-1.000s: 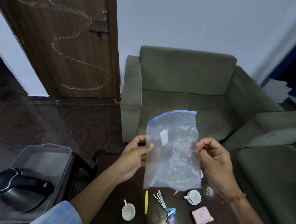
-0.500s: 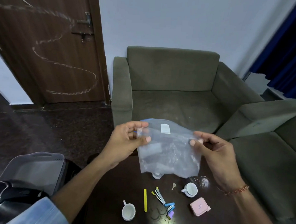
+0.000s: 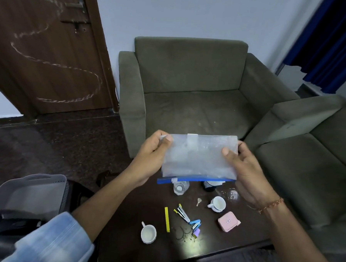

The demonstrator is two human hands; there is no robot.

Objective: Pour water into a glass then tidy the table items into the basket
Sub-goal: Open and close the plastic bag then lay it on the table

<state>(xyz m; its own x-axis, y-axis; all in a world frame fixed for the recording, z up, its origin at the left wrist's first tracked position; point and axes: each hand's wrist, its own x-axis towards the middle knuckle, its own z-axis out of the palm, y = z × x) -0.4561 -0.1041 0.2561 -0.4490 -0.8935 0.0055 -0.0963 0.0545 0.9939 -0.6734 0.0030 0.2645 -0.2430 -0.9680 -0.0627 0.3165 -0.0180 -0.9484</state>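
I hold a clear zip bag (image 3: 199, 156) folded in half above the dark table (image 3: 122, 240), its blue zip strip hanging at the lower edge. My left hand (image 3: 153, 153) pinches its left side and my right hand (image 3: 244, 170) pinches its right side. Under the bag stand a clear glass (image 3: 180, 187) and a dark bottle (image 3: 209, 186), partly hidden. On the table lie two white cups (image 3: 148, 233) (image 3: 217, 203), a yellow strip (image 3: 167, 218), pens and clips (image 3: 189, 220), a key (image 3: 199, 201), a pink case (image 3: 229, 221). A grey basket (image 3: 28, 191) sits at the left.
A black kettle (image 3: 4, 228) sits at the lower left beside the basket. A green armchair (image 3: 190, 87) stands behind the table and a second sofa (image 3: 311, 154) at the right. A brown door (image 3: 42, 44) is at the back left.
The bag hung full length with the zip on top; now it is folded over flat with the zip at the bottom. Both hands moved to its upper corners, and my view tilted down.
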